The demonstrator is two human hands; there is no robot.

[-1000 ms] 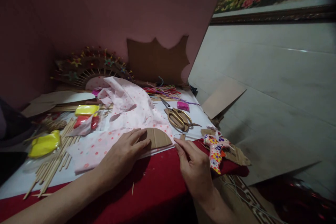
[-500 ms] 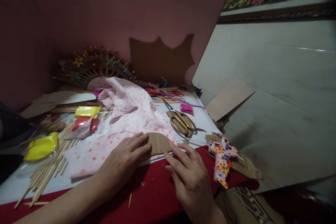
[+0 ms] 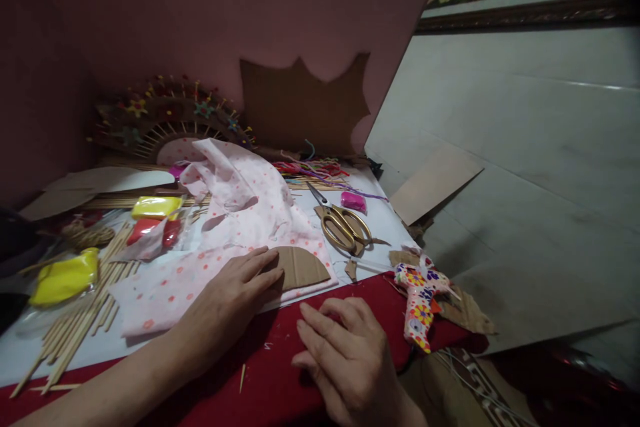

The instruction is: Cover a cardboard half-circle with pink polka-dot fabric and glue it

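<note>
A half-round piece of brown cardboard lies on white cloth with pink dots. My left hand rests flat, fingers stretched out, over the cardboard's left end and the cloth. Over the red cover in front of the cardboard is my right hand, apart from the cardboard, its fingers loosely bent with nothing seen between them. Gold-handled scissors lie beyond the cardboard, to its right.
Wooden sticks and yellow and red packets lie at the left. Behind stand a decorated fan shape and a jagged cardboard. At the right edge sits a flowered fabric figure.
My right hand has come off the cardboard, moving down and toward me. My left hand still rests on the cardboard. The view has shifted slightly.
</note>
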